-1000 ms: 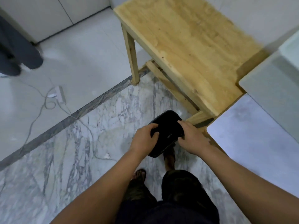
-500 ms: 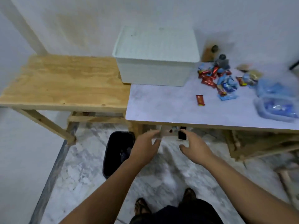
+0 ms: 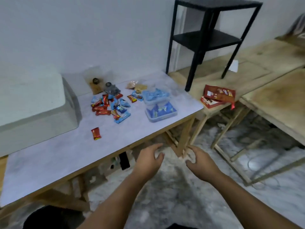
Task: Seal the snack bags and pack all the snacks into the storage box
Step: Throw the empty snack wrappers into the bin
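A white lidded storage box (image 3: 33, 104) stands at the left of the grey table (image 3: 54, 156). Several red and blue snack packets (image 3: 109, 105) lie in a heap mid-table, and a single red packet (image 3: 96, 133) lies nearer the front. Two clear tubs of blue-wrapped snacks (image 3: 158, 104) sit at the table's right end. A red snack bag (image 3: 219, 95) lies over a red and white box on the wooden bench to the right. My left hand (image 3: 148, 160) and my right hand (image 3: 199, 160) hover empty in front of the table's edge, fingers loosely spread.
A black two-shelf stand (image 3: 208, 38) stands on the wooden bench (image 3: 270, 63) at the right. Small jars (image 3: 109, 87) and clear bags sit at the back of the table by the wall. A black object (image 3: 51, 217) lies on the marble floor at bottom left.
The view has swung from the floor up and to the right across the table. My hands held a black object a second ago; now both are empty and apart.
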